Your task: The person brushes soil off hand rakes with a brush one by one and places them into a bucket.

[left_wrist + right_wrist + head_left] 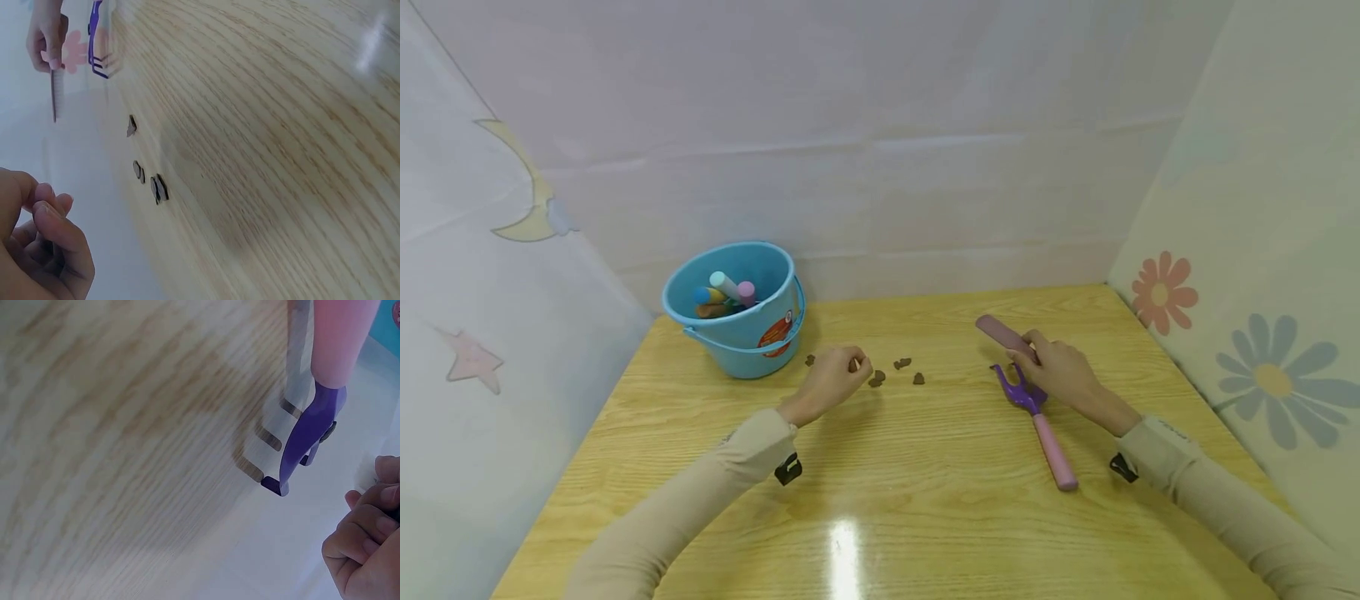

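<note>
My right hand grips a mauve comb, its teeth visible in the left wrist view; the comb is above the table. Under and beside that hand lies a toy hand rake with a purple head and pink handle. Its purple head shows bent tines in the right wrist view. My left hand hovers over the table with curled fingers, thumb and index tips close together. Nothing between them is visible in the left wrist view. Several small brown flat pieces lie scattered nearby.
A light blue bucket with a red label stands at the back left, several handles sticking out of it. White cloth walls with printed flowers, a star and a moon enclose the wooden table.
</note>
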Demonstrator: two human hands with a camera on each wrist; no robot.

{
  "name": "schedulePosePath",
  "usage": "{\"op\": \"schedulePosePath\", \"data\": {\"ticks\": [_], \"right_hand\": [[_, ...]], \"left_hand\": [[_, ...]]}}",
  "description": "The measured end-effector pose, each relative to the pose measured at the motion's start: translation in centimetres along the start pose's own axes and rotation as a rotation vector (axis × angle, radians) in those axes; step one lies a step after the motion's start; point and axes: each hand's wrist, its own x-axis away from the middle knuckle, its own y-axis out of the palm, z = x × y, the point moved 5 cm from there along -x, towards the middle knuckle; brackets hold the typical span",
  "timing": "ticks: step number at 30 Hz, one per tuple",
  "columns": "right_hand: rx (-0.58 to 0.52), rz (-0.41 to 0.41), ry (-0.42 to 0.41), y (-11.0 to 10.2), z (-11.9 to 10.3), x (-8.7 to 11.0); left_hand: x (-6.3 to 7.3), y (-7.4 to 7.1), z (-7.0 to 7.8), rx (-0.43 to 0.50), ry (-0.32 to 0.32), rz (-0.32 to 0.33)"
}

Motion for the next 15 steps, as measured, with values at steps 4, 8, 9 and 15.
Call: {"op": "schedulePosePath", "data": {"ticks": [4,8,9,15], "right_hand": [[-0.001,-0.003,0.006,0.0,0.1,0.1],[-0.001,-0.02,0.001,0.0,-0.1,0.1],[0.0,-0.023,0.001,-0.1,-0.2,0.1],[0.003,-0.024,0.009,-0.2,-0.4,-0.3]], "left_hand": [[-0.1,0.6,-0.1,-0.028,0.007,-0.012],[-0.2,1.0,0.1,-0.059,0.005,-0.021],[-0.2,1.1,0.2,-0.061,0.004,-0.026],[-0.3,2.0,0.9,-0.031,0.018,-0.057]]}}
